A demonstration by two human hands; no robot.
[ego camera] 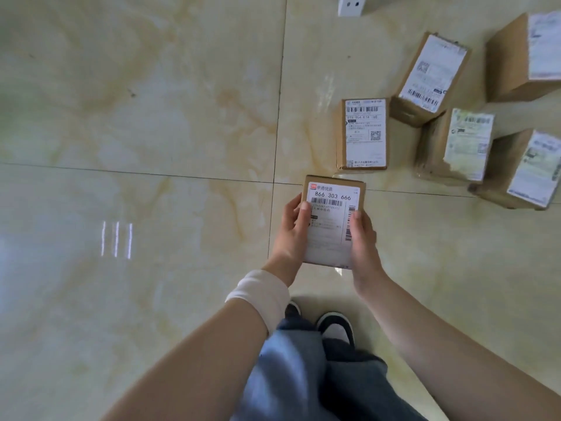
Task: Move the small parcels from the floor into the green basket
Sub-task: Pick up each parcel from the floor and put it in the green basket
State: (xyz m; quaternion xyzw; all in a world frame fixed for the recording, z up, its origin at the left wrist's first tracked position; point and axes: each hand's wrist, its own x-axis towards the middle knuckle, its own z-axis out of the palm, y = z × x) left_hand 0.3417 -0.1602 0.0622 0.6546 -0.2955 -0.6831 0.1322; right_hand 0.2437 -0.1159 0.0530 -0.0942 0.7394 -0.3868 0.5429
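Cardboard parcel (pixel 332 220) — we grip it, left hand (pixel 290 230) and right hand (pixel 362 241), fingers curled round its edges. Five boxes (pixel 362 133) lie beyond it.

Gripping a labelled cardboard parcel (pixel 332 220) by its sides with left hand (pixel 290 229) and right hand (pixel 362 238) — standing in dark shoes (pixel 335 326) on glossy marble-look tiles (pixel 136 117), beside five more labelled parcels (pixel 362 133).

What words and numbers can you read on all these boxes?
"866 303 666": label of the held parcel, which the left hand and right hand grip.
"申通快递": top of that label, beside a red logo.
"078 064", rest unsure: label of the nearest floor parcel.
Small print and the other floor parcels' labels: too blurred to read.
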